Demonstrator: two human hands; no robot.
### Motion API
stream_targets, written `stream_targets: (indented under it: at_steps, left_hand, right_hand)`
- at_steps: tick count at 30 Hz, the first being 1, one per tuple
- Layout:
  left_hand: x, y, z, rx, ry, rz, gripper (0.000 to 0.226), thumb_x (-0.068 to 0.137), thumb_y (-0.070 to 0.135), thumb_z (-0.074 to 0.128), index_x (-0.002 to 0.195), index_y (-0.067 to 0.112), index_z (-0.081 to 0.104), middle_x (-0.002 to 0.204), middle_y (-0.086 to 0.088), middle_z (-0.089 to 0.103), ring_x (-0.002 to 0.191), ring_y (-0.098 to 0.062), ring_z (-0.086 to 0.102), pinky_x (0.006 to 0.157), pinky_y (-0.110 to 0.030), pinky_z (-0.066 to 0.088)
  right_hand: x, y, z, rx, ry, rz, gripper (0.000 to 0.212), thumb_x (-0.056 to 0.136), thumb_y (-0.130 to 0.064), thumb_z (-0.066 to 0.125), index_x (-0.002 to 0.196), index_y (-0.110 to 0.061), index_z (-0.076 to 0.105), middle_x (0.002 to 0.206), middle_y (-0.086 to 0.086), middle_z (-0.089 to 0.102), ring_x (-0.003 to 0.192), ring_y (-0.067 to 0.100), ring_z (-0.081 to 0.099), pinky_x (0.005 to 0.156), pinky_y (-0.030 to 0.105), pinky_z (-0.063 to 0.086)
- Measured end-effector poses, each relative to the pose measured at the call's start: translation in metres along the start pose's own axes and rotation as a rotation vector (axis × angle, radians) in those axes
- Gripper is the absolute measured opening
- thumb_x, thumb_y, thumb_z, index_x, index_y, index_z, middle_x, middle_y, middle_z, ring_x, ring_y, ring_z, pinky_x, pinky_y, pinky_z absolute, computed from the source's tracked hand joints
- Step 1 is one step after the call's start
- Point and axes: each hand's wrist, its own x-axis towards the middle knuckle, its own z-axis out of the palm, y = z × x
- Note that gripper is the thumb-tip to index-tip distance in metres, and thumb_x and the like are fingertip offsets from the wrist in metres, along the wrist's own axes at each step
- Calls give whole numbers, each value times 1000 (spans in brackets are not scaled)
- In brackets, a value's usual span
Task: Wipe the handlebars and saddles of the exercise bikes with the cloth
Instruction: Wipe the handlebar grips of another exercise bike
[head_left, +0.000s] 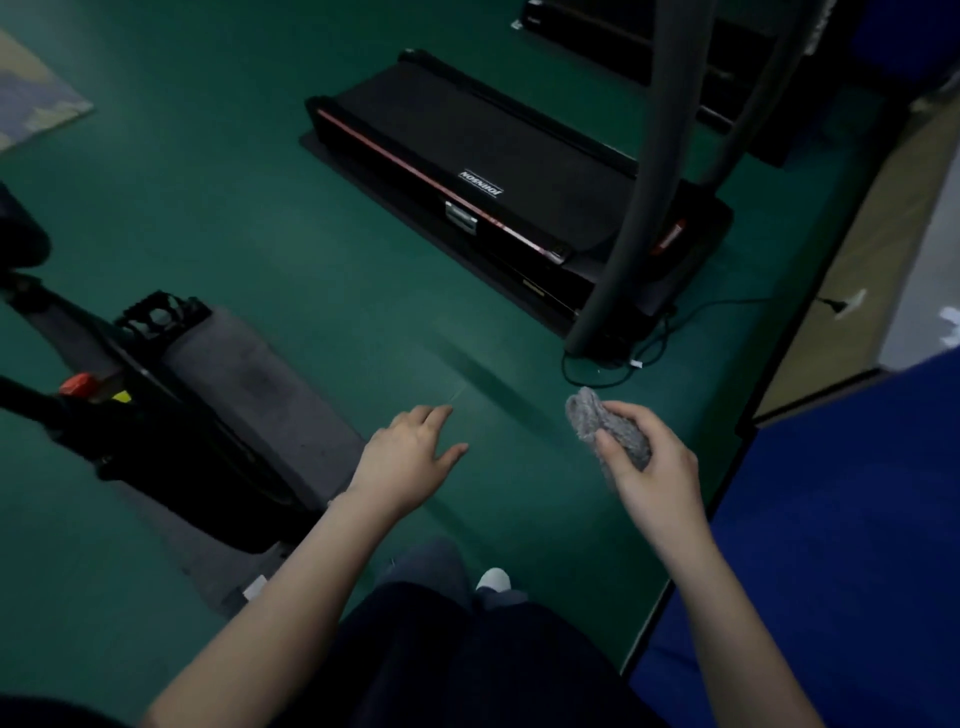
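Observation:
A bunched grey cloth is held in my right hand, fingers curled round it, out over the green floor at centre right. My left hand hangs empty with relaxed, spread fingers, just right of a black exercise bike. The bike fills the left side: a pedal, a red knob on its frame, and a dark rounded part at the left edge, possibly the saddle. Its handlebars are out of view. Neither hand touches the bike.
A black treadmill lies ahead with a grey upright post and a power cable trailing on the floor. Blue padding borders the right. A grey mat lies under the bike. My legs and a white shoe are below.

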Motion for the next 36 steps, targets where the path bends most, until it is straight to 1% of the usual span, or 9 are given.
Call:
stream_targets:
  at_steps: [6,13,14,18,21,23,26,30,36]
  left_hand:
    - [36,-8,-17,-19,56,-97,59,96,52,41,146,21,32,147,4,38,132,-19,36,103,-38,37]
    - [99,-49,-46,-45,111,-179,61,95,54,40,146,21,32,147,4,38,134,-18,35,105,-36,33]
    - [108,-56,-51,-56,122,-195,61,96,54,39,146,22,31,148,4,38,135,-18,34,106,-36,32]
    - [140,-81,-70,-107,160,-254,61,96,55,38,146,21,32,147,4,39,135,-18,34,106,-37,31]
    - [155,-100,-82,-123,167,-281,61,96,54,39,146,20,33,147,3,40,134,-19,35,105,-37,31]
    - [156,-112,-87,-156,173,-328,60,96,54,40,145,20,35,146,3,41,134,-18,36,104,-38,31]
    - [153,-136,-90,-198,188,-440,59,95,53,41,145,21,36,146,4,42,133,-18,38,104,-37,32]
    - [147,-161,-89,-246,169,-579,59,96,52,42,144,19,37,146,3,42,133,-20,39,106,-38,34]
    - [158,-178,-95,-337,231,-763,59,95,50,45,144,19,38,146,2,41,133,-20,38,107,-41,34]
  right_hand:
    - [70,-16,12,-1,-123,-70,27,86,-11,67,112,-17,66,109,0,67,101,17,62,89,29,47]
    - [152,-67,57,-22,-236,-199,26,86,-9,67,112,-15,65,109,0,66,101,15,61,91,33,49]
    - [163,-76,64,-34,-252,-221,26,86,-10,67,112,-16,65,109,0,65,101,14,61,90,30,48]
    - [207,-108,88,-66,-281,-310,26,86,-11,67,109,-22,65,106,-5,64,96,7,59,80,4,40]
    - [233,-125,108,-92,-318,-328,25,87,-10,67,110,-20,65,107,-2,64,97,9,59,77,0,37]
    - [244,-136,121,-106,-358,-335,25,86,-10,67,110,-20,65,107,-2,64,98,10,59,78,2,38]
    - [261,-153,143,-116,-436,-365,25,87,-12,67,111,-19,65,109,-3,65,99,10,60,84,14,43]
    - [284,-171,175,-139,-532,-426,26,87,-11,67,111,-20,65,109,-2,64,99,10,60,81,3,38]
    - [328,-197,216,-133,-644,-522,26,87,-8,66,112,-13,66,107,-2,63,97,9,58,81,2,37]
